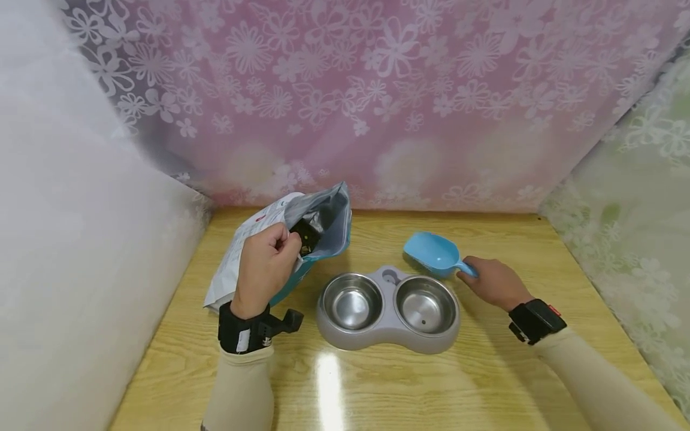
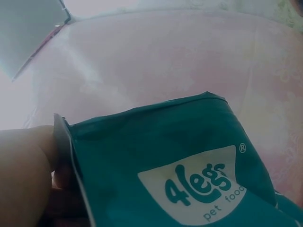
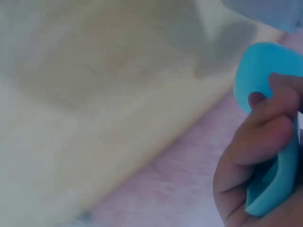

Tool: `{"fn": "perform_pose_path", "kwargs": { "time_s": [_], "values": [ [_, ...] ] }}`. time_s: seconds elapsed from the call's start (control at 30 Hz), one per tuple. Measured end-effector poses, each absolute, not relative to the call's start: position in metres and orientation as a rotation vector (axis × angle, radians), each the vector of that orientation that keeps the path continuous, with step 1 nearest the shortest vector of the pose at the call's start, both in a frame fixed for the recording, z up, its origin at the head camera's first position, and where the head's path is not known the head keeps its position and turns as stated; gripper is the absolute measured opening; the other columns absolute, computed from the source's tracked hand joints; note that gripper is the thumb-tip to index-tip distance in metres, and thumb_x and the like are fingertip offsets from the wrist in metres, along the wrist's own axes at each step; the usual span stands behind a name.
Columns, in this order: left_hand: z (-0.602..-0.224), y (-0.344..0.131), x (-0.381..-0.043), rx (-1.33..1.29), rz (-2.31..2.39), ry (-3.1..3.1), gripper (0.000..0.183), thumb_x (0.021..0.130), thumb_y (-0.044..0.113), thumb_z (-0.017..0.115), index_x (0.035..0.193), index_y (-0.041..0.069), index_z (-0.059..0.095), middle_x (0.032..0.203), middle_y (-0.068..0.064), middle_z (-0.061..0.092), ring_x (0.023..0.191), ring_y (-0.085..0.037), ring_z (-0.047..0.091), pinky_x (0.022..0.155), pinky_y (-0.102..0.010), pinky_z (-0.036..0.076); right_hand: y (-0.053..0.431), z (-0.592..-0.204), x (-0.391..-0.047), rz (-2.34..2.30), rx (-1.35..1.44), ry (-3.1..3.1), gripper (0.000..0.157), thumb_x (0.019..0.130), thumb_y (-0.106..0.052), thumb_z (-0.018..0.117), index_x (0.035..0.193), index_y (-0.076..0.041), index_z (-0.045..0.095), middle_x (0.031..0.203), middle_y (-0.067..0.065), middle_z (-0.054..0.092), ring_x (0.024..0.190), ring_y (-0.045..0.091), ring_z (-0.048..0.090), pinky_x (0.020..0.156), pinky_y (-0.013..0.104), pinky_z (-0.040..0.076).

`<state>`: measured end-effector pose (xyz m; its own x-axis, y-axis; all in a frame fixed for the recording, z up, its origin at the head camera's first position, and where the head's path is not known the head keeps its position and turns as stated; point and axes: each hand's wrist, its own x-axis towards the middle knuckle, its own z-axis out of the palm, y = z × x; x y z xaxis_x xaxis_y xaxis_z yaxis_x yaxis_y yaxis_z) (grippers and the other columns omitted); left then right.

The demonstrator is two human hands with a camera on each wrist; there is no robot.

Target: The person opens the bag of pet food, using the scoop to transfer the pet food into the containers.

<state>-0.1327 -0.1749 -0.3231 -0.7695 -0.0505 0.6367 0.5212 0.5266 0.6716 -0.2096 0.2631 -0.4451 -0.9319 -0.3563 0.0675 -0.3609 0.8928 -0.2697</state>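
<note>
Left hand [image 1: 264, 269] is pinching an open pet food bag [image 2: 165, 151] by the edge, right hand [image 1: 496, 281] has its fingers curled round the handle of a blue scoop [image 1: 431, 252] — bag's on the left, scoop just behind the grey double-bowl stand [image 1: 389, 311]. Dark stuff [image 1: 306, 237] in the bag is partly hidden behind the knuckles. Wood-grain table [image 1: 409, 389], flowery pink sheet [image 1: 377, 120] behind — and the stand sits between bag and scoop

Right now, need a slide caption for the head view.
Left hand grips the open pet food bag; right hand holds a blue scoop by its handle near a double bowl.
</note>
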Motion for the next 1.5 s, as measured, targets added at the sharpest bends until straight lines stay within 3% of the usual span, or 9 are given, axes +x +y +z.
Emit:
{"fn": "perform_pose_path", "kwargs": {
  "time_s": [0.2, 0.37, 0.5, 0.7, 0.83, 0.97, 1.13, 1.27, 1.5],
  "values": [
    [-0.323, -0.177, -0.134, -0.375, -1.227, -2.165, 0.038, 0.091, -0.001, 0.054, 0.060, 0.008, 0.035, 0.053, -0.005, 0.023, 0.047, -0.015, 0.021, 0.048, -0.029, 0.017, 0.237, -0.398, -0.206, 0.398, 0.693, -2.873, 0.016, 0.094, -0.025, 0.063, 0.097, -0.012, 0.055, 0.061, -0.003, 0.038, 0.053, 0.013, 0.040, 0.053, 0.031, 0.030],
    [-0.323, -0.177, -0.135, -0.363, -1.238, -2.170, 0.038, 0.090, -0.002, 0.055, 0.060, 0.008, 0.035, 0.054, -0.005, 0.022, 0.048, -0.015, 0.020, 0.048, -0.028, 0.016, 0.206, -0.356, -0.190, 0.438, 0.751, -2.763, 0.016, 0.096, -0.031, 0.057, 0.100, -0.015, 0.054, 0.061, -0.004, 0.037, 0.052, 0.012, 0.038, 0.053, 0.031, 0.029],
    [-0.335, -0.180, -0.145, -0.354, -1.238, -2.177, 0.038, 0.090, 0.001, 0.057, 0.059, 0.009, 0.035, 0.054, -0.004, 0.022, 0.046, -0.016, 0.020, 0.048, -0.028, 0.016, 0.180, -0.330, -0.177, 0.443, 0.862, -2.646, 0.013, 0.095, -0.025, 0.058, 0.103, -0.015, 0.055, 0.064, -0.007, 0.039, 0.052, 0.009, 0.037, 0.052, 0.028, 0.029],
    [-0.351, -0.190, -0.156, -0.366, -1.226, -2.171, 0.039, 0.092, 0.010, 0.058, 0.060, 0.012, 0.036, 0.054, -0.002, 0.023, 0.045, -0.016, 0.023, 0.046, -0.029, 0.018, 0.139, -0.300, -0.169, 0.261, 1.099, -2.474, 0.036, 0.085, -0.025, 0.071, 0.116, -0.014, 0.056, 0.073, -0.010, 0.052, 0.053, 0.004, 0.042, 0.046, 0.024, 0.030],
    [-0.351, -0.194, -0.158, -0.377, -1.206, -2.180, 0.038, 0.092, 0.014, 0.057, 0.060, 0.014, 0.036, 0.055, 0.000, 0.024, 0.044, -0.015, 0.026, 0.045, -0.027, 0.020, 0.114, -0.287, -0.170, 0.102, 1.234, -2.395, 0.041, 0.082, -0.024, 0.075, 0.119, -0.015, 0.060, 0.079, -0.006, 0.055, 0.058, 0.006, 0.045, 0.051, 0.024, 0.034],
    [-0.350, -0.194, -0.158, -0.386, -1.197, -2.179, 0.038, 0.093, 0.016, 0.055, 0.060, 0.015, 0.037, 0.055, 0.000, 0.025, 0.044, -0.015, 0.027, 0.044, -0.028, 0.020, 0.088, -0.274, -0.170, -0.068, 1.311, -2.353, 0.033, 0.082, -0.022, 0.076, 0.111, -0.012, 0.063, 0.071, -0.002, 0.046, 0.056, 0.011, 0.042, 0.048, 0.026, 0.034],
    [-0.354, -0.195, -0.158, -0.379, -1.190, -2.175, 0.037, 0.093, 0.016, 0.055, 0.060, 0.015, 0.037, 0.055, 0.000, 0.025, 0.045, -0.013, 0.028, 0.044, -0.028, 0.020, 0.057, -0.264, -0.168, -0.202, 1.360, -2.344, 0.011, 0.086, -0.008, 0.066, 0.087, -0.009, 0.055, 0.065, 0.000, 0.037, 0.051, 0.014, 0.035, 0.045, 0.028, 0.023],
    [-0.355, -0.197, -0.159, -0.372, -1.191, -2.159, 0.037, 0.091, 0.013, 0.058, 0.060, 0.014, 0.038, 0.054, 0.001, 0.026, 0.045, -0.013, 0.029, 0.043, -0.028, 0.020, 0.033, -0.260, -0.171, -0.315, 1.401, -2.303, 0.013, 0.089, -0.003, 0.056, 0.079, -0.009, 0.054, 0.062, 0.000, 0.032, 0.049, 0.014, 0.030, 0.048, 0.029, 0.015],
    [-0.351, -0.197, -0.161, -0.379, -1.216, -2.159, 0.037, 0.090, 0.012, 0.060, 0.059, 0.012, 0.039, 0.054, -0.001, 0.028, 0.046, -0.015, 0.030, 0.045, -0.029, 0.020, 0.001, -0.265, -0.188, -0.474, 1.438, -2.326, 0.021, 0.091, -0.001, 0.057, 0.074, -0.013, 0.056, 0.054, -0.003, 0.025, 0.047, 0.012, 0.026, 0.049, 0.029, 0.015]
  ]
}}
